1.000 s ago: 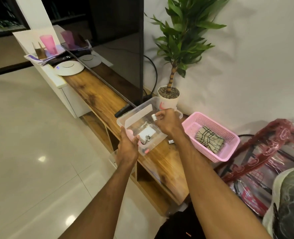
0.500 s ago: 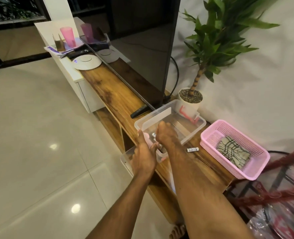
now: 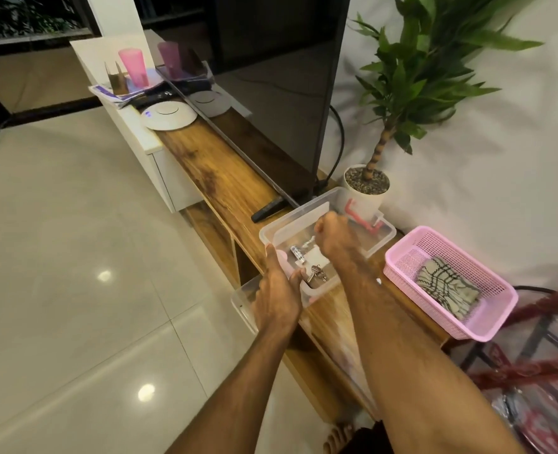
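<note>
A clear plastic box (image 3: pixel 383 238) sits on the wooden TV bench (image 3: pixel 228 181). My left hand (image 3: pixel 277 299) grips its near rim, thumb inside. My right hand (image 3: pixel 334 239) hovers over the middle of the box with its fingers curled into a fist; nothing shows in it. Inside the box lie a small white cylinder (image 3: pixel 297 254), a bunch of keys (image 3: pixel 317 274), a white card (image 3: pixel 315 257) and a red plastic piece (image 3: pixel 359 218).
A pink basket (image 3: pixel 497 321) holding a folded checkered cloth (image 3: pixel 447 288) stands right of the box. Behind are a potted plant (image 3: pixel 364 191), a large TV (image 3: pixel 287 93) and a black remote (image 3: pixel 267 209). A clear lid (image 3: pixel 242 298) overhangs the bench edge. Tiled floor lies left.
My right hand dipped into the box and has risen again as a fist; the small white cylinder now lies in the box. My left hand has kept its hold.
</note>
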Tool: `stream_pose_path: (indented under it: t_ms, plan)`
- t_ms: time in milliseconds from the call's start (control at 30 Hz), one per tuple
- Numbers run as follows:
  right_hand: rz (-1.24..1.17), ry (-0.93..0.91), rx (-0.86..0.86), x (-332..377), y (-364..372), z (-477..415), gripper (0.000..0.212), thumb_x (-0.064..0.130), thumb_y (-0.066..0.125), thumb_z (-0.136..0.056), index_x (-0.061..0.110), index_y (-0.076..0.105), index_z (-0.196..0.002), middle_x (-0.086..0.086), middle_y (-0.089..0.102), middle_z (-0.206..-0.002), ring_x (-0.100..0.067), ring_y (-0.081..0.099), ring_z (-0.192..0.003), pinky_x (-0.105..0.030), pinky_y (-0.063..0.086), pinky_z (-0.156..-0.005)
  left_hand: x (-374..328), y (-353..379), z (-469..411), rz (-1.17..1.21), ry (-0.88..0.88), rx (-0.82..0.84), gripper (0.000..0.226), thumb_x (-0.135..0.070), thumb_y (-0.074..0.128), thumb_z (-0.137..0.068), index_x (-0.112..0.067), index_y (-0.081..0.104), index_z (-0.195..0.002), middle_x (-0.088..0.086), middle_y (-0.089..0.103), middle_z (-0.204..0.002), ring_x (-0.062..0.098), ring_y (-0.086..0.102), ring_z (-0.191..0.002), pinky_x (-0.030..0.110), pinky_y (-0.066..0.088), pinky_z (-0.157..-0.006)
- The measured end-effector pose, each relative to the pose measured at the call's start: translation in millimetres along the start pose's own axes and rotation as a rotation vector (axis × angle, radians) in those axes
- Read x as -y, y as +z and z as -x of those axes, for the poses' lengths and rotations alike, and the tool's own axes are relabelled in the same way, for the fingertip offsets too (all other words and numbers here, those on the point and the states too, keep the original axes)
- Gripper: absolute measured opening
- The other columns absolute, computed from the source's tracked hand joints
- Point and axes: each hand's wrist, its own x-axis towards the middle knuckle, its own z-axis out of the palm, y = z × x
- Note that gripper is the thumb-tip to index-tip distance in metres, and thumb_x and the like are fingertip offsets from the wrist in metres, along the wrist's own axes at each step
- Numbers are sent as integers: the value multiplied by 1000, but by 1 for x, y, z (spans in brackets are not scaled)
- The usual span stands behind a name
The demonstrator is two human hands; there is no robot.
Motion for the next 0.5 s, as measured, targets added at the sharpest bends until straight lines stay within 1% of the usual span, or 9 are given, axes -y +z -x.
stream_pose_path:
  t_ms: [67, 100, 133, 233, 300, 367, 433, 500]
  plan:
    - [-52, 15, -97, -12, -19, 4, 10, 13, 64, -90, 15, 69, -99, -4, 68, -95, -21, 61, -88, -33, 47, -78, 2, 1, -1, 16, -8, 2, 79, -40, 55, -93, -21, 7, -154, 8, 46, -146, 28, 48, -129, 45, 49, -92]
    - [-68, 21, -161, -19, -30, 9, 10, 15, 64, -90, 15, 70, -98, -5, 69, -94, -23, 62, -87, -35, 48, -80, 0, 0, 1, 24, -18, 10, 79, -39, 55, -93, -21, 8, -154, 8, 46, -146, 28, 48, -129, 45, 48, -91]
    - [-69, 32, -215, -25, -41, 15, 12, 16, 62, -90, 15, 72, -98, -7, 69, -93, -26, 62, -86, -36, 50, -79, -1, -1, 2, 26, -24, 3, 78, -39, 55, -94, -21, 8, -154, 8, 45, -146, 28, 48, -129, 43, 48, -90]
    - [-96, 81, -338, -55, -62, 36, 14, 12, 57, -88, 12, 71, -93, -11, 69, -89, -32, 62, -82, -32, 44, -67, -3, -2, 3, 45, -33, 5, 75, -35, 55, -95, -19, 11, -154, 10, 46, -145, 30, 47, -129, 42, 47, -89]
    - [-106, 117, -350, -76, -63, 51, 16, 16, 54, -87, 12, 69, -89, -13, 69, -86, -34, 62, -78, -35, 49, -66, -3, -2, 3, 55, -42, -6, 74, -36, 55, -95, -19, 12, -153, 11, 46, -144, 32, 46, -130, 47, 44, -94]
    - [-92, 134, -311, -97, -58, 65, 20, 20, 51, -87, 13, 70, -85, -12, 69, -83, -33, 63, -74, -37, 53, -67, -3, 1, 2, 56, -47, -15, 74, -37, 55, -95, -20, 13, -153, 12, 47, -143, 34, 47, -129, 50, 44, -94]
    - [-46, 134, -210, -113, -46, 74, 18, 18, 54, -88, 13, 71, -88, -11, 68, -84, -31, 62, -75, -37, 53, -68, -4, 3, 3, 64, -58, -22, 74, -35, 56, -95, -21, 14, -153, 13, 48, -141, 34, 48, -127, 49, 45, -91]
    - [16, 120, -97, -128, -28, 74, 14, 17, 57, -87, 18, 70, -93, -7, 66, -87, -27, 60, -76, -33, 49, -67, -2, 5, 3, 69, -60, -30, 74, -34, 57, -95, -22, 14, -153, 13, 48, -141, 34, 48, -127, 49, 45, -91]
